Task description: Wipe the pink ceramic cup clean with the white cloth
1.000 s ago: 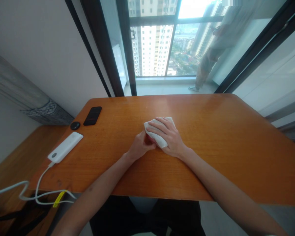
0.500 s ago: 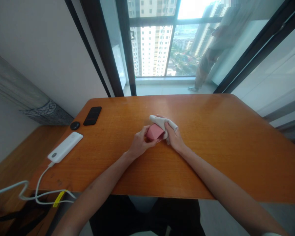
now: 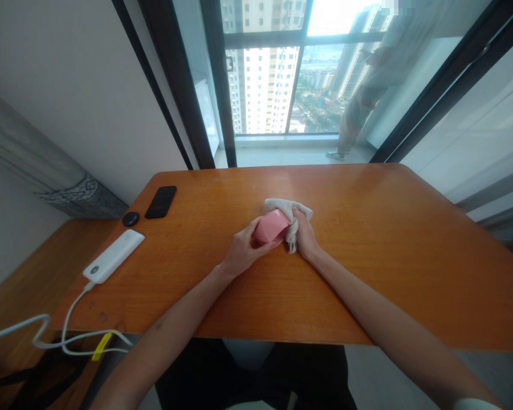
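My left hand (image 3: pixel 241 251) grips a pink rounded object (image 3: pixel 272 226) from the near side, its fingers along the object's lower edge. Its exact kind is hard to tell. My right hand (image 3: pixel 305 236) presses a crumpled white cloth (image 3: pixel 282 206) against the far right side of the pink object. The cloth partly wraps that side, and my right fingers are folded into it. Both hands rest just above the wooden tabletop (image 3: pixel 359 273), near its middle.
On the orange wooden table's left side lie a black phone (image 3: pixel 161 202), a small black round puck (image 3: pixel 130 219) and a white power bank (image 3: pixel 113 256). A white cable (image 3: pixel 64 336) with a yellow tag (image 3: pixel 101 346) trails off the near edge. Floor-length windows stand beyond the far edge.
The cloth no longer covers the pink object. My right hand has drawn the cloth to the object's right, leaving the pink surface exposed, while my left hand stays around the object.
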Tool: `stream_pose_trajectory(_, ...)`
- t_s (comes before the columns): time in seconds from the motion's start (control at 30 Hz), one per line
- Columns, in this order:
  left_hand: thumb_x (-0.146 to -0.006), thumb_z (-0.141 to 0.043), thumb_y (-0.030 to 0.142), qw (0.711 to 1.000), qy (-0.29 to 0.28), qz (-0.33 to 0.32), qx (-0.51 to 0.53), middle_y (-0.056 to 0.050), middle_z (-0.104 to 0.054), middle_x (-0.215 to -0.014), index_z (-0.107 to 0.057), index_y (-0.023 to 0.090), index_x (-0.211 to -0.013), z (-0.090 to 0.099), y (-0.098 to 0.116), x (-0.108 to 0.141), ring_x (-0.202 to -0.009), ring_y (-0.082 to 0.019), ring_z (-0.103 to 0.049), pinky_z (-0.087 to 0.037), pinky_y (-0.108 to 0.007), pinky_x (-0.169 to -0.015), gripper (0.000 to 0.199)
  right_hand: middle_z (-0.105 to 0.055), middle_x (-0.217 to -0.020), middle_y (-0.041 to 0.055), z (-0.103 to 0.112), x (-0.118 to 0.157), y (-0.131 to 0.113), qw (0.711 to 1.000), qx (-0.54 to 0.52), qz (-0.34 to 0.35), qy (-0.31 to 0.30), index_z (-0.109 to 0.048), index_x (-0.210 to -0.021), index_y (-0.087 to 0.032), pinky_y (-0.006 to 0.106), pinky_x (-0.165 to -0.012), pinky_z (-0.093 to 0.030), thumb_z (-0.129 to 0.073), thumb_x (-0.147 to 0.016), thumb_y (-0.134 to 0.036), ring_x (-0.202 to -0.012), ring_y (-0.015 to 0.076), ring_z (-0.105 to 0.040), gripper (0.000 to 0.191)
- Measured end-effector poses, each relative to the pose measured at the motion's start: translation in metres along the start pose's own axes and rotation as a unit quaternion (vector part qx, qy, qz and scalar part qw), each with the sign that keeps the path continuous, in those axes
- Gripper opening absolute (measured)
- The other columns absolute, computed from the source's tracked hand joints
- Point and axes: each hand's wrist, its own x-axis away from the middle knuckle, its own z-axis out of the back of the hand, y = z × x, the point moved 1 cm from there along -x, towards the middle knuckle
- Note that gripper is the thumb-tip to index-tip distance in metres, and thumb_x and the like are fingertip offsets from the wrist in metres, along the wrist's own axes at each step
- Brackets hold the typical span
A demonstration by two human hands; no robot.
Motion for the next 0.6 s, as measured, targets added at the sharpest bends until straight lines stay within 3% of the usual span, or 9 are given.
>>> stream_pose_trajectory(0.17, -0.093, -0.086, 0.051, 1.0, -0.006, -0.002, -0.01, -0.011, -0.078, -0.143, -0.062, 0.024, -0.153, 0.002, 0.003, 0.001, -0.125, -0.029, -0.078, -0.063, -0.041, -0.111, 0.07, -0.086, -0.116, 0.0038, -0.005, 0.014, -0.008, 0.992, 0.042, 0.097, -0.061, -0.082, -0.118, -0.026, 0.043, -0.11, -0.062, -0.063, -0.1, -0.074, -0.118, 0.0286, -0.079, 0.055)
stream_pose_trajectory(0.27, -0.093, -0.086, 0.047, 1.0, -0.008, -0.011, -0.008, -0.011, -0.075, -0.15, -0.06, 0.024, -0.156, 0.002, 0.002, 0.002, -0.136, -0.031, -0.074, -0.06, -0.042, -0.118, 0.072, -0.081, -0.139, 0.0057, -0.005, 0.023, -0.016, 0.965, 0.115, 0.211, -0.107, -0.077, -0.138, -0.027, 0.049, -0.121, -0.056, -0.057, -0.108, -0.065, -0.134, 0.0312, -0.074, 0.052)
stream_pose_trajectory(0.37, -0.092, -0.087, 0.046, 1.0, -0.004, -0.015, -0.006, -0.011, -0.075, -0.15, -0.06, 0.024, -0.156, 0.001, -0.002, 0.003, -0.135, -0.031, -0.074, -0.061, -0.042, -0.115, 0.073, -0.068, -0.16, 0.0067, -0.003, 0.031, -0.024, 0.899, 0.218, 0.353, -0.141, -0.07, -0.152, -0.03, 0.054, -0.131, -0.047, -0.052, -0.114, -0.05, -0.15, 0.0315, -0.063, 0.047)
stream_pose_trajectory(0.43, -0.091, -0.088, 0.047, 1.0, 0.003, -0.013, -0.013, -0.01, -0.08, -0.138, -0.064, 0.021, -0.148, 0.0, -0.006, 0.003, -0.12, -0.028, -0.078, -0.065, -0.039, -0.104, 0.067, -0.062, -0.168, 0.0062, -0.002, 0.036, -0.028, 0.842, 0.287, 0.428, -0.161, -0.066, -0.157, -0.033, 0.059, -0.134, -0.043, -0.049, -0.115, -0.043, -0.158, 0.0331, -0.056, 0.047)
stream_pose_trajectory(0.53, -0.089, -0.087, 0.044, 1.0, 0.005, -0.004, -0.02, -0.005, -0.083, -0.103, -0.073, 0.017, -0.115, -0.002, -0.013, 0.005, -0.088, -0.022, -0.076, -0.063, -0.033, -0.082, 0.04, -0.059, -0.17, 0.0023, -0.004, 0.042, -0.028, 0.76, 0.367, 0.504, -0.184, -0.057, -0.166, -0.038, 0.067, -0.137, -0.036, -0.051, -0.112, -0.042, -0.165, 0.0382, -0.045, 0.054)
stream_pose_trajectory(0.6, -0.087, -0.087, 0.039, 1.0, 0.005, 0.007, -0.013, -0.002, -0.079, -0.09, -0.07, 0.017, -0.099, -0.002, -0.017, 0.006, -0.077, -0.019, -0.071, -0.059, -0.029, -0.071, 0.031, -0.058, -0.171, -0.0008, -0.006, 0.046, -0.026, 0.719, 0.403, 0.529, -0.201, -0.047, -0.172, -0.041, 0.071, -0.139, -0.028, -0.054, -0.109, -0.043, -0.168, 0.0408, -0.041, 0.063)
